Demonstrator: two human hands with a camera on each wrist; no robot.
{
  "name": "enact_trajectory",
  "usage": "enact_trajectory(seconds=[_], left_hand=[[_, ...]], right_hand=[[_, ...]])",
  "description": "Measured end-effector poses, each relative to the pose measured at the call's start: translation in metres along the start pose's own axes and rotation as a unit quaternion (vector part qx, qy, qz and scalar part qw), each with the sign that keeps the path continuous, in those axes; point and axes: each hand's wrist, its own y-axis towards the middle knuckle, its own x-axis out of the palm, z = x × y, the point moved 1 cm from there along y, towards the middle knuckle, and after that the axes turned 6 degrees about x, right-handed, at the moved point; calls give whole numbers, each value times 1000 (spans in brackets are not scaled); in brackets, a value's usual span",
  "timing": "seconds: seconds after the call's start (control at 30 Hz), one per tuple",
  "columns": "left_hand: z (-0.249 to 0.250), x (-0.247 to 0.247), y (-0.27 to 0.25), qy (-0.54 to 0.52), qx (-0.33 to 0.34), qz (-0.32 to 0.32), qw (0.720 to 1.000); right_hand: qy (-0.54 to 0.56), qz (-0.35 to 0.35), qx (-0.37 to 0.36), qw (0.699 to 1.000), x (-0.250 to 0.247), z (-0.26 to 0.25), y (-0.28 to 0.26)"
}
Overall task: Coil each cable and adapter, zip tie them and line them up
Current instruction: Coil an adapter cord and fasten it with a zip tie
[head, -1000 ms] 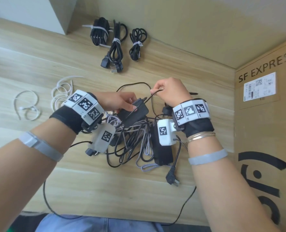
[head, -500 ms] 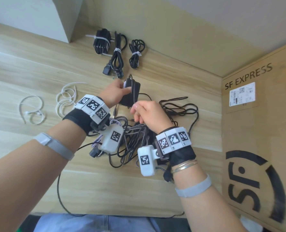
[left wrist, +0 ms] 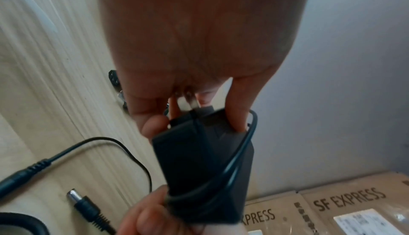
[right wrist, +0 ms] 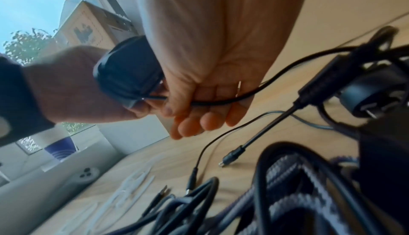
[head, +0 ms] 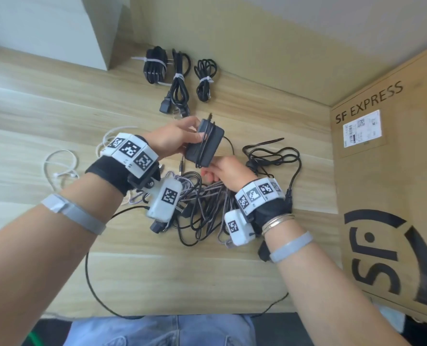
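My left hand (head: 182,136) grips a black power adapter (head: 205,144) by its plug end and holds it above the table. A thin black cable (left wrist: 234,161) runs lengthwise around the adapter (left wrist: 205,160). My right hand (head: 222,171) pinches that cable (right wrist: 221,100) at the adapter's near end, just below it. Under both hands lies a tangle of black and braided cables (head: 207,203). Three coiled, zip-tied bundles (head: 177,78) lie in a row at the back of the table.
White zip ties (head: 60,163) lie loose at the left. A large SF EXPRESS cardboard box (head: 387,196) stands along the right. A white box (head: 45,26) sits at the back left. A loose black cable (head: 95,283) loops over the table's front edge.
My left hand lifted the adapter from the pile and turned it on end. My right hand dropped from above the pile to the adapter's near end, drawing the cable around it.
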Motion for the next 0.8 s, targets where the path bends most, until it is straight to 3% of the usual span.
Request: enact_trajectory(seconds=[0.23, 0.33, 0.53, 0.8], left_hand=[[-16, 8, -1, 143, -68, -112, 981], [-27, 13, 2, 179, -82, -117, 973], [-47, 12, 9, 232, -98, -43, 967], [-43, 2, 18, 214, -46, 144, 965]], right_hand=[[-203, -4, 69, 977, -34, -4, 9], [-194, 25, 52, 979, -44, 0, 11], [-157, 80, 39, 984, -45, -4, 10], [-24, 172, -2, 985, -4, -21, -15]])
